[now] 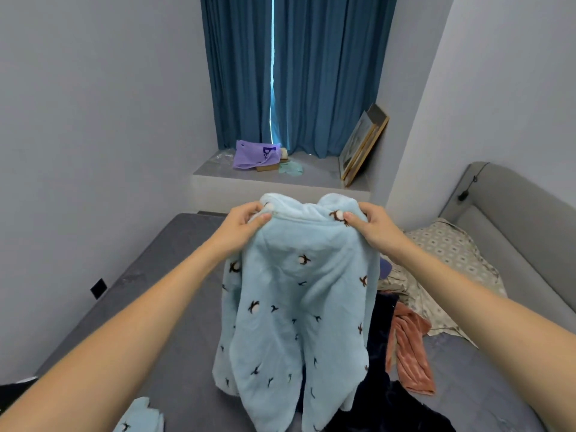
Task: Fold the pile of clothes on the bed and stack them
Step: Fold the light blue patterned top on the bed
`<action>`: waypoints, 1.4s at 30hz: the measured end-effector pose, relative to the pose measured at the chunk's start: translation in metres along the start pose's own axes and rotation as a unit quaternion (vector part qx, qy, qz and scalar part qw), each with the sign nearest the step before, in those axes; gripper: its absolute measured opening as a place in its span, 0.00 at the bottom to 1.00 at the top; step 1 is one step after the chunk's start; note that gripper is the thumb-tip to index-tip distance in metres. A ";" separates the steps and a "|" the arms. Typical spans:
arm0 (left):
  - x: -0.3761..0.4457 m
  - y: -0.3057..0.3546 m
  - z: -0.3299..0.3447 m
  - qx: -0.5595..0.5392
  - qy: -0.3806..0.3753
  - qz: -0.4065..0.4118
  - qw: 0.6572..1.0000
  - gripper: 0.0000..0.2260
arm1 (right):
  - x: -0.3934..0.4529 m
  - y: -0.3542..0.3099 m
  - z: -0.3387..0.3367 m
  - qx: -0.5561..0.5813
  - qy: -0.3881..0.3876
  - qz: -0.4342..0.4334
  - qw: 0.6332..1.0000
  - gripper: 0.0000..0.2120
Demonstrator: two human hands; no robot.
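A light blue fleece top (296, 313) with small dark and white embroidered motifs hangs in the air above the grey bed (174, 322). My left hand (246, 219) pinches its left shoulder near the collar. My right hand (371, 222) pinches the right shoulder. The hem drapes down toward the mattress. Beneath and to the right lie a dark navy garment (383, 385) and a pink velvet garment (411, 353). A matching light blue piece (140, 416) lies at the bottom left.
A patterned beige sheet (452, 269) is bunched by the grey headboard (511, 219) on the right. Beyond the bed, a window ledge (318, 179) holds a purple bag (254, 154) and leaning picture frames (361, 145) before blue curtains. A wall runs along the left.
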State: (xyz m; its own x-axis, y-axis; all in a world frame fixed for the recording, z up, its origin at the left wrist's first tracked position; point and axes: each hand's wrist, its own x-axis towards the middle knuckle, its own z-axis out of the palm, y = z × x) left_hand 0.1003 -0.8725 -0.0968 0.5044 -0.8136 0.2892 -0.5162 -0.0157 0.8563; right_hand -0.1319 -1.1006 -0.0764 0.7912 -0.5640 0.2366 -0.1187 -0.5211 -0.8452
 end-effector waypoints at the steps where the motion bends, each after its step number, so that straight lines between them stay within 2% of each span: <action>1: 0.006 0.005 -0.005 0.009 -0.001 0.011 1.000 0.11 | 0.004 -0.002 -0.004 -0.002 -0.001 -0.016 1.000 0.12; 7: 0.030 0.031 -0.021 0.055 -0.005 0.041 0.998 0.14 | 0.030 -0.002 -0.023 -0.010 -0.004 -0.071 0.997 0.10; 11: 0.034 0.041 -0.019 0.078 0.004 0.042 0.996 0.09 | 0.039 0.001 -0.033 -0.018 -0.024 -0.073 0.997 0.09; 16: 0.017 0.032 -0.006 0.076 0.001 0.024 0.997 0.08 | 0.031 0.012 -0.034 -0.022 -0.054 -0.089 0.994 0.08; 22: -0.021 0.014 0.000 0.082 -0.029 0.017 0.996 0.08 | -0.004 0.015 -0.021 -0.040 -0.056 -0.074 0.995 0.11; 32: -0.129 -0.005 -0.046 0.054 -0.048 0.057 0.996 0.07 | -0.101 -0.038 0.052 -0.072 -0.016 -0.052 0.996 0.12; 37: -0.182 -0.022 -0.081 0.030 -0.064 0.042 0.997 0.05 | -0.136 -0.058 0.103 -0.091 -0.011 -0.039 0.995 0.15; 42: -0.191 -0.049 -0.092 0.019 -0.087 0.004 0.996 0.06 | -0.147 -0.044 0.137 -0.083 -0.024 -0.010 0.996 0.12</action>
State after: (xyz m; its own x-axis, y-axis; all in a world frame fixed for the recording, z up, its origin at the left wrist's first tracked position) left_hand 0.0930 -0.6623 -0.1546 0.3751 -0.9018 0.2145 -0.5466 -0.0282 0.8369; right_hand -0.1609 -0.9067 -0.1395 0.8214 -0.5236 0.2262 -0.1968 -0.6325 -0.7492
